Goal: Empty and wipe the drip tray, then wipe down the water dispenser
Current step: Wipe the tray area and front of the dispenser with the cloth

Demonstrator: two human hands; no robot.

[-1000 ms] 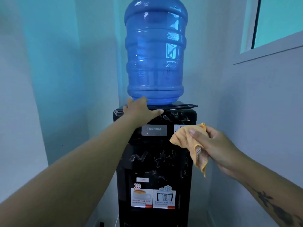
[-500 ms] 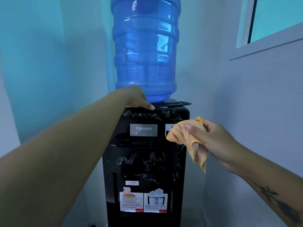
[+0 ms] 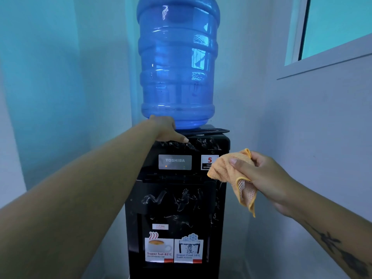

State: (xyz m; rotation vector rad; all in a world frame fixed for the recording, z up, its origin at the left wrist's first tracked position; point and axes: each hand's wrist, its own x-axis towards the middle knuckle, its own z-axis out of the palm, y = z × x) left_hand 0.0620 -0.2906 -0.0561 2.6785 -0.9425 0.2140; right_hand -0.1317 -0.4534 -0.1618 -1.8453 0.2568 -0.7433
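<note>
Head view: the black Toshiba water dispenser (image 3: 177,198) is standing in a pale corner, dead ahead of you, with the blue water bottle (image 3: 177,67) sitting upright on top. Its glossy front is showing whitish smears across the top edge and the middle door. The silver logo panel (image 3: 174,162) is showing two small lights. Hot and cool stickers (image 3: 174,249) are sitting lower down.

Your left hand (image 3: 166,128) is resting palm-down on the front-left of the top, just against the bottle base, holding nothing. Its thumb is lying straight along the edge.

Your right hand (image 3: 267,174) is gripping a bunched orange cloth (image 3: 223,170), fingers curled round it. It's hanging just beside the dispenser's upper right corner, partly covering the warranty sticker (image 3: 208,161). Can't tell if it's touching.
</note>
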